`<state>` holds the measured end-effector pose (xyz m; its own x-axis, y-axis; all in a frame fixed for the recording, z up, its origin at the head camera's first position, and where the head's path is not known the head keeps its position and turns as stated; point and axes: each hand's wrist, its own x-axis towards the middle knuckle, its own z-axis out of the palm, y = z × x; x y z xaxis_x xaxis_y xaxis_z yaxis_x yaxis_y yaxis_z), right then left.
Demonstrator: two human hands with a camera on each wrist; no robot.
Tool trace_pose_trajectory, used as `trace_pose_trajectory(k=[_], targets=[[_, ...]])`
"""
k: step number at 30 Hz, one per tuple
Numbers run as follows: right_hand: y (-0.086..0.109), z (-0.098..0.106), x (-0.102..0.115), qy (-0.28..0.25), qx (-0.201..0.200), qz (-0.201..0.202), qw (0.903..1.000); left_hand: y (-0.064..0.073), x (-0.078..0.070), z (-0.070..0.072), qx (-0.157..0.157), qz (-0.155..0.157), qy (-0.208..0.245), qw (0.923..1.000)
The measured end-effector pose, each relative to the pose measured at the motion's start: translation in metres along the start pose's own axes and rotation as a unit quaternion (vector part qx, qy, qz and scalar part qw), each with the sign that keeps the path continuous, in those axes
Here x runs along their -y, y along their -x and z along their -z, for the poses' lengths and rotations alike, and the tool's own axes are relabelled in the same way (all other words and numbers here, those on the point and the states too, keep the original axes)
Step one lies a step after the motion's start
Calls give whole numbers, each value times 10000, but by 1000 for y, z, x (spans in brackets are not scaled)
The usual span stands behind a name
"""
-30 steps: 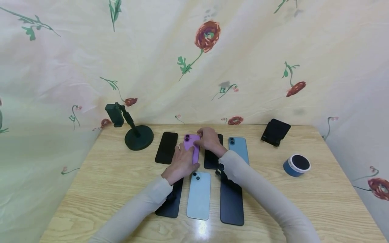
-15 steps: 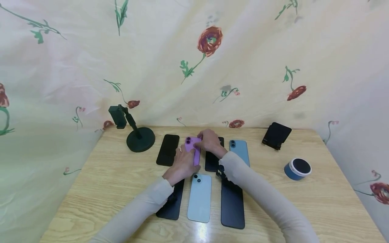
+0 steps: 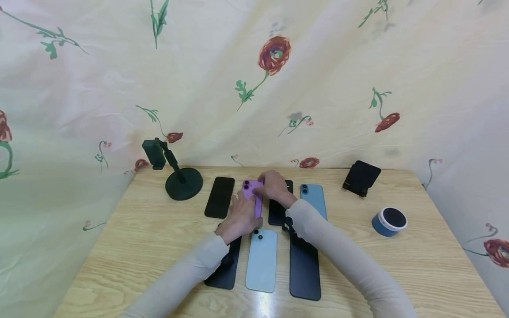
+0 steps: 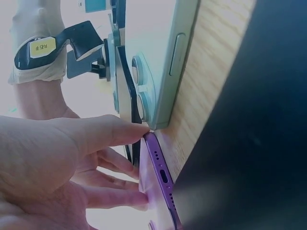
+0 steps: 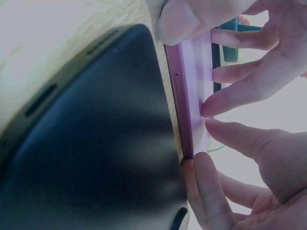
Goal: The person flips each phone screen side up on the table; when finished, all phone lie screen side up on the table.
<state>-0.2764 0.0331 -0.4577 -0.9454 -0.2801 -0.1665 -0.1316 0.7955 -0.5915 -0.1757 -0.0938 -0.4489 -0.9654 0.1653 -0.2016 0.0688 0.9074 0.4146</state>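
Observation:
In the head view a purple smartphone lies back up in the far row, partly covered by both hands. My left hand holds its lower end: in the left wrist view the thumb is at the bottom edge beside the charging port, and a finger touches the back. My right hand grips the upper end. In the right wrist view its fingers bend at the top corner while the thumb presses the back. Just below is a pale blue smartphone, near the left thumb.
A black phone lies left, another dark phone and a blue phone right. Dark phones lie partly under both forearms. A round-based stand, a folded black stand and a blue-white round container surround them.
The head view has tilted slightly, so everything sits a little lower in it. Both hands stay on the purple smartphone with hardly any shift.

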Motion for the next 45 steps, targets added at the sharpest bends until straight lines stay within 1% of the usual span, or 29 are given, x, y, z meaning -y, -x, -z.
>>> trace_pose_trajectory(k=[4,11,16,19,22,25,30,34,41,45], targets=[[0,0,0,13,-19,10,10000,0,1,0,43,-18,-41,10000],[1,0,-1,34,-131,54,9999,0,4,1,63,-189,-9,9998],[2,0,-2,33,-243,119,9996,0,5,2,126,-133,136,9997],[4,0,-3,-71,-327,202,9992,0,7,2,171,-72,256,9995],[5,0,-4,-307,-418,250,9983,0,9,2,157,-77,321,9993],[8,1,-6,-610,-446,216,9969,-1,12,3,155,-88,335,9993],[12,4,-10,-1069,-285,53,9938,0,12,5,182,-88,329,9993],[12,5,-13,-1348,-224,20,9906,0,14,6,206,-120,403,9989],[17,6,-12,-1949,-131,-156,9806,0,18,9,261,-4,727,9970],[20,8,-10,-2317,-171,-234,9724,0,19,11,232,-4,902,9957]])
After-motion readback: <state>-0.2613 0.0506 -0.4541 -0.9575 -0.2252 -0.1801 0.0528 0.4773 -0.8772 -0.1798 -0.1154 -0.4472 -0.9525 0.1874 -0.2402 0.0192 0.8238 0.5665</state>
